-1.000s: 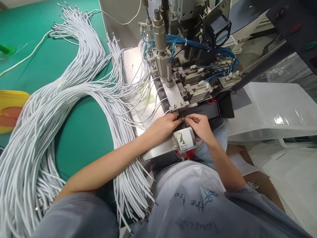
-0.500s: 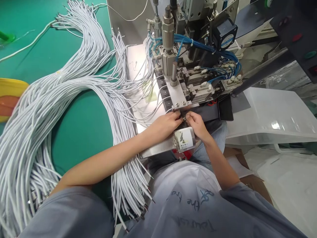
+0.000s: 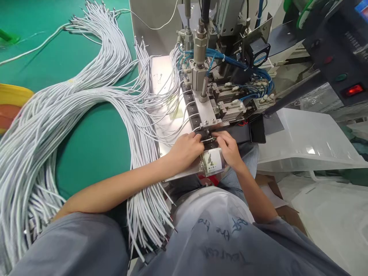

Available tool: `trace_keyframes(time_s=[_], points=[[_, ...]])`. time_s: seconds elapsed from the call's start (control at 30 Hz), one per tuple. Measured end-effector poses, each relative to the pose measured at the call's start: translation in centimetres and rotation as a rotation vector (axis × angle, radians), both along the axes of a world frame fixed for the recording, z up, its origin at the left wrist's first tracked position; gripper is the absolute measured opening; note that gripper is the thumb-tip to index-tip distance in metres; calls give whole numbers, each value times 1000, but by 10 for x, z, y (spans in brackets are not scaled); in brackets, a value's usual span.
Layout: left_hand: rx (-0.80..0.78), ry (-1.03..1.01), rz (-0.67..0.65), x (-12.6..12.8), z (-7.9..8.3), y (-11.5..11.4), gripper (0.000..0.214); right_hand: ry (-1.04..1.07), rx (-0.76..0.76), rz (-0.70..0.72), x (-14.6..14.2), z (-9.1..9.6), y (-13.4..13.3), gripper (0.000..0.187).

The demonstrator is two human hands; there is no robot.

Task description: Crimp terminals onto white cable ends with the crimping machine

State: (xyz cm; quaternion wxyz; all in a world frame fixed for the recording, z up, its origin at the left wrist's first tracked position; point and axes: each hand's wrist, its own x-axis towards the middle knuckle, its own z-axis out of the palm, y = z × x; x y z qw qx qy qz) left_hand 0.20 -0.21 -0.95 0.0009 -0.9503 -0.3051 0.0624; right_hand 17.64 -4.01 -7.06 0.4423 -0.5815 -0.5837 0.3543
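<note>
My left hand [image 3: 186, 148] and my right hand [image 3: 228, 147] meet at the front of a small metal machine [image 3: 214, 92] with blue air hoses. Both hands have fingers pinched together on a thin white cable end [image 3: 209, 139] held at the machine's black slot. The part between the fingertips is too small to make out further. Just below the hands a box with a white warning label [image 3: 212, 163] sits on the steel plate [image 3: 165, 96].
A large bundle of white cables [image 3: 71, 111] arcs over the green table mat [image 3: 94, 149] on the left, ends hanging off the front edge. A yellow object [image 3: 10, 103] lies at far left. A translucent plastic bin [image 3: 304, 142] stands at right. A red switch [image 3: 353, 90] glows at the upper right.
The view has drifted left and down, so the machine sits slightly further right. Both hands stay pinched at the slot, fingers shifted a little lower.
</note>
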Motion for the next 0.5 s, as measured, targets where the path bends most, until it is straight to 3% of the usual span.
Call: trace_keyframes(time_s=[0.2, 0.4, 0.5], points=[[-30, 15, -7, 0, 4, 0, 20, -209, 82, 171, 5, 5, -12, 30], [-2, -1, -2, 0, 3, 0, 22, -234, 123, 39, 6, 2, -10, 32], [0, 7, -6, 0, 1, 0, 22, -348, 116, 102, 7, 5, -10, 34]])
